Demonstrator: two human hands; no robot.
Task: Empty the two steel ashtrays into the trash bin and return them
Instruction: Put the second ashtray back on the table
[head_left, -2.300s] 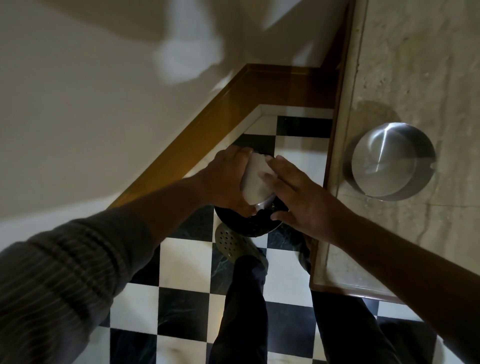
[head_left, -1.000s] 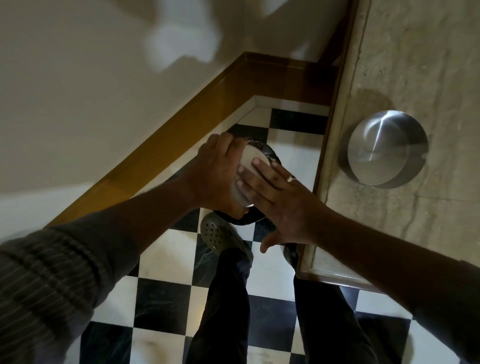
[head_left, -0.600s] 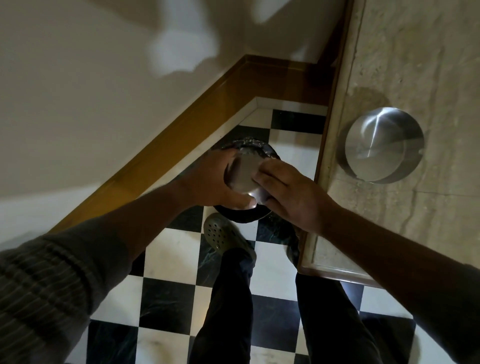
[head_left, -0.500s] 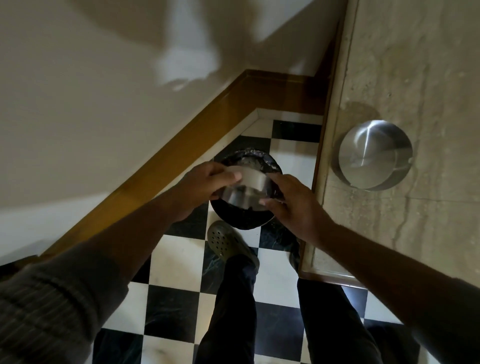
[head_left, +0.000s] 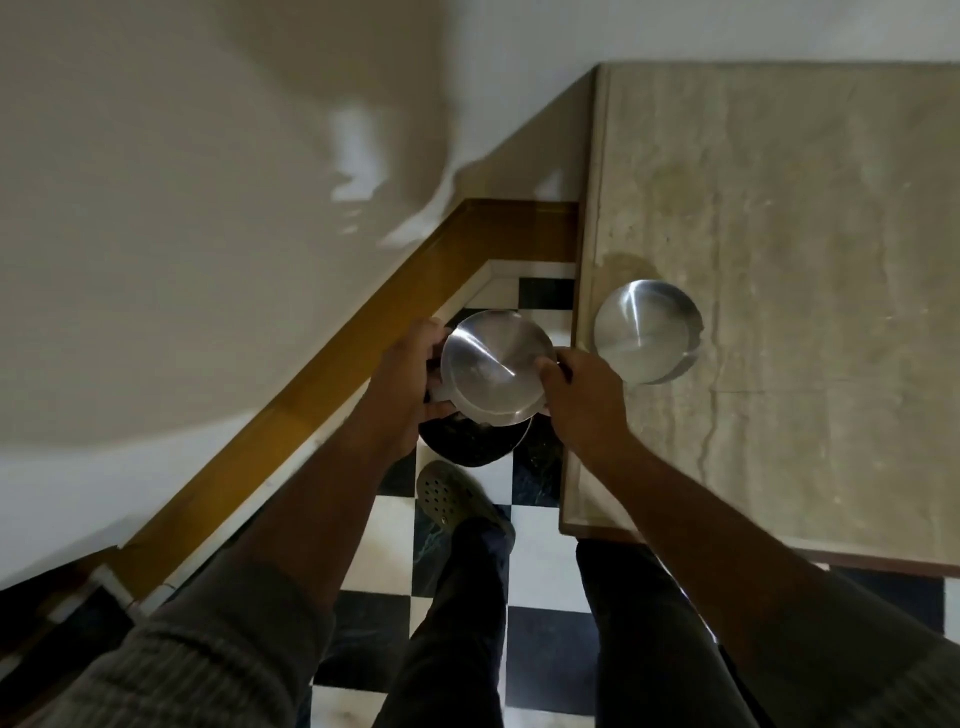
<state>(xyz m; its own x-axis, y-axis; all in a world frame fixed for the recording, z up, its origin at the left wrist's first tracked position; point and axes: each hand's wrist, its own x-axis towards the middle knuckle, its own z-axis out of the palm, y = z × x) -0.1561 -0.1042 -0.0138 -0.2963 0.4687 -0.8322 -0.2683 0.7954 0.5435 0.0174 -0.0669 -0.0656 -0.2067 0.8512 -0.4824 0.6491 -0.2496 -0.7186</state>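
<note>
Checkered blk/wht floor (head_left: 540, 566) is being viewed from above, w/ a marble counter (head_left: 810, 312) at right and a wood skirting (head_left: 322, 395) along the wall. One steel ashtray (head_left: 496, 369) is being held upright, open side up, over the trash bin (head_left: 470, 441); it is being gripped at opp. rims by the left hand (head_left: 402, 384) and right hand (head_left: 584, 400). A second ashtray (head_left: 647, 332) is sitting on the counter near its left edge. A green clog (head_left: 457, 501) is being kept just beside the bin.

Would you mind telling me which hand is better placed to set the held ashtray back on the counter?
Probably the right hand: it grips the held ashtray on the side nearest the marble counter, beside the other ashtray.
</note>
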